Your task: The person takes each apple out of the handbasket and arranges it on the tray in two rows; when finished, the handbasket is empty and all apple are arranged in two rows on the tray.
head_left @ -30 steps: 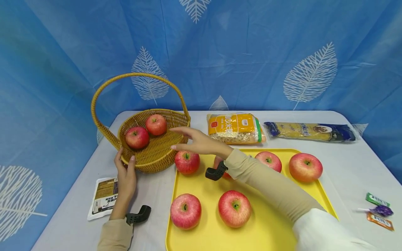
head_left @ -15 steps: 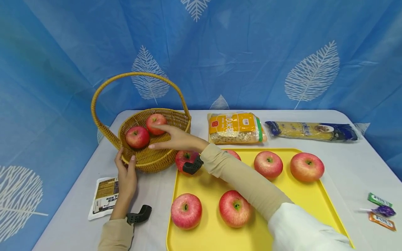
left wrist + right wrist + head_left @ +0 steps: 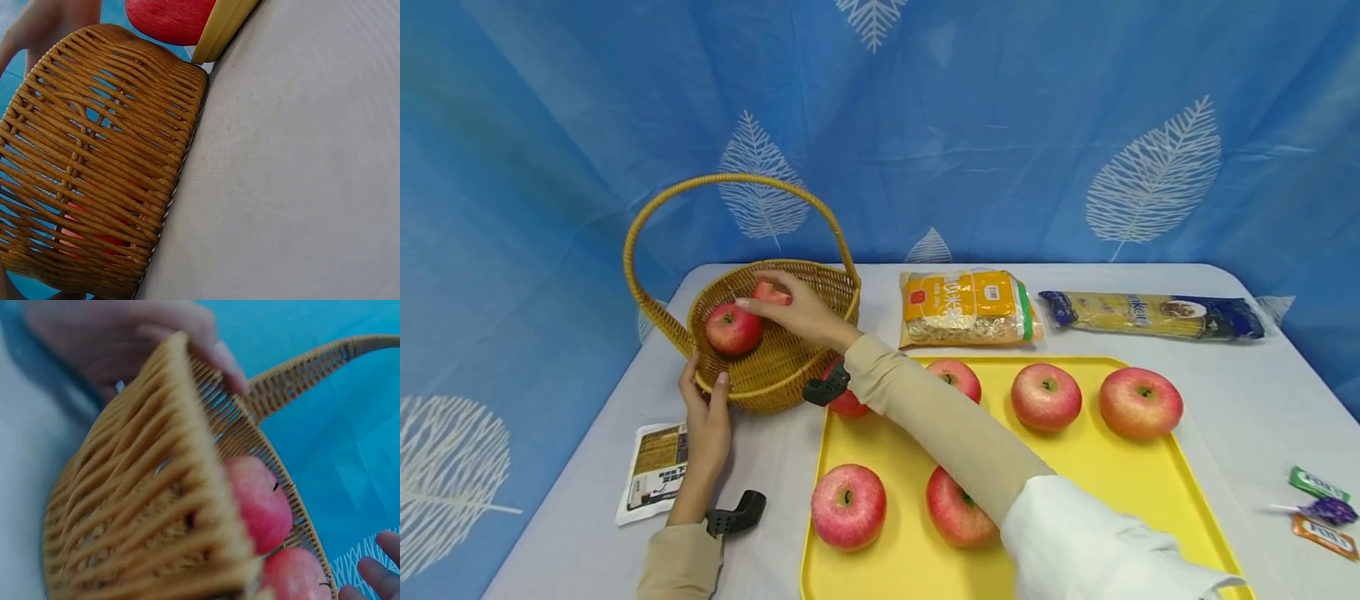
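Observation:
A wicker basket [image 3: 790, 367] with a tall handle stands on the table at the left, with two red apples in it. My right hand [image 3: 786, 307] reaches over the rim, and its straight fingers lie on the far apple [image 3: 769, 292], which is mostly hidden. The near apple [image 3: 733, 328] lies free beside it. My left hand [image 3: 703, 408] grips the basket's front rim, thumb inside. In the right wrist view both apples [image 3: 259, 500] show behind the basket wall [image 3: 156, 506]. In the left wrist view the basket wall [image 3: 94, 169] fills the left.
A yellow tray [image 3: 1075, 475] right of the basket carries several red apples; my right forearm crosses it. A bag of oats [image 3: 966, 307] and a pasta pack [image 3: 1150, 314] lie behind it. A sachet [image 3: 655, 471] lies front left, and sweets [image 3: 1318, 504] at the right edge.
My right hand has moved left from above the tray's corner, over the basket rim and onto the far apple. The left hand has stayed on the rim.

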{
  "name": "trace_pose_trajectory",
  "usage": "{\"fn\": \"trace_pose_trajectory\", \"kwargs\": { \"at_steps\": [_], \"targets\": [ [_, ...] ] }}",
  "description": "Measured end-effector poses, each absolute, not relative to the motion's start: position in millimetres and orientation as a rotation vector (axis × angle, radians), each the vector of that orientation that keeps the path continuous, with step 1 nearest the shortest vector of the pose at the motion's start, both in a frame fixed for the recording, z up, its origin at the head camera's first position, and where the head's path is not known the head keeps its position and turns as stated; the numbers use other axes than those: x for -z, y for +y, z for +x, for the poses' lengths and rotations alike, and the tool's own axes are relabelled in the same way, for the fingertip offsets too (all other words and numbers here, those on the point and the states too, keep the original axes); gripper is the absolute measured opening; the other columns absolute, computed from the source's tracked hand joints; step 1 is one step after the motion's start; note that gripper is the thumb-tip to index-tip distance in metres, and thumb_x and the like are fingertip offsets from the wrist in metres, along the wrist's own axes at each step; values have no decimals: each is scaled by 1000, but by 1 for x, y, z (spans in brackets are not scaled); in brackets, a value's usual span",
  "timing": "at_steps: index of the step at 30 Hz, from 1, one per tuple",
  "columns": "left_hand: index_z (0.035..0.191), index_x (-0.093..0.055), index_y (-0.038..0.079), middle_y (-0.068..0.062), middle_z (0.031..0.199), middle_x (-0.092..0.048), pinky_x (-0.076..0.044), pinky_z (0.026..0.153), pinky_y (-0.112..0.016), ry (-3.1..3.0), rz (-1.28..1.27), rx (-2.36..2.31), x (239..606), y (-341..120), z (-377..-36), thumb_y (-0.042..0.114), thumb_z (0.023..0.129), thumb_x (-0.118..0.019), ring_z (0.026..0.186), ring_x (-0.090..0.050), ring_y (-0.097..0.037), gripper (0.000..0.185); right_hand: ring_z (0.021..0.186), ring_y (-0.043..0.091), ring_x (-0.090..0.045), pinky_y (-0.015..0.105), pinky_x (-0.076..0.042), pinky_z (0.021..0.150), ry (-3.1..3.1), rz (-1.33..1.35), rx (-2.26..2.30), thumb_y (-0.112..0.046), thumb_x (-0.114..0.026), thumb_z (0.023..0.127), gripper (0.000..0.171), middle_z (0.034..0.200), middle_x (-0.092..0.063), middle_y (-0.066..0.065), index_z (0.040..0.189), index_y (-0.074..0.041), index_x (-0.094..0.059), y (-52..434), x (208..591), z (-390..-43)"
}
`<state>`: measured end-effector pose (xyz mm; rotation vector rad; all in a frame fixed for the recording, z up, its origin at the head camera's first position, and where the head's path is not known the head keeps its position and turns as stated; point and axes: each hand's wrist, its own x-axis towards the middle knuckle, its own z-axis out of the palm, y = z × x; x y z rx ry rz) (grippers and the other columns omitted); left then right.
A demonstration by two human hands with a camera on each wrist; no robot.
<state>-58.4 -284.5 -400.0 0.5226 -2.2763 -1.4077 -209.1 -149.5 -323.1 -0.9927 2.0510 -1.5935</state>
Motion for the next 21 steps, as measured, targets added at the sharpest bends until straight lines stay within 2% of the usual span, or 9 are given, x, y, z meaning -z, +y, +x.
{"fn": "trace_pose_trajectory", "kwargs": {
  "at_steps": [4, 8, 14, 21],
  "targets": [
    [144, -7, 27, -5, 153, -8, -15, 112, -48, -2278, 528, 1414, 400, -283, -58, 41, 96, -35, 140, -12, -25, 57, 131, 25, -35, 35, -37, 102, 2017, -947, 1674, -37, -55, 88, 58, 144, -34, 2, 139, -20, -35, -156, 323, -216],
    [144, -7, 26, -6, 153, -8, -14, 113, -47, -2270, 517, 1412, 398, -284, -57, 39, 96, -35, 140, -12, -25, 57, 132, 19, -35, 33, -36, 104, 1970, -823, 1763, -39, -53, 88, 55, 143, -36, 1, 137, -22, -36, -161, 326, -222],
    [144, -7, 26, -7, 152, -8, -14, 112, -49, -2274, 514, 1405, 397, -284, -56, 36, 96, -36, 140, -12, -27, 57, 124, 16, -43, 36, -39, 101, 1852, -586, 1996, -40, -55, 87, 50, 135, -44, 1, 133, -25, -42, -167, 335, -231],
    [144, -9, 24, -7, 152, -12, -16, 111, -48, -2260, 517, 1398, 399, -284, -57, 36, 96, -37, 139, -15, -27, 57, 122, 19, -44, 40, -39, 100, 1826, -468, 2070, -51, -55, 84, 54, 134, -43, 0, 131, -27, -42, -174, 334, -241]
  ]
}}
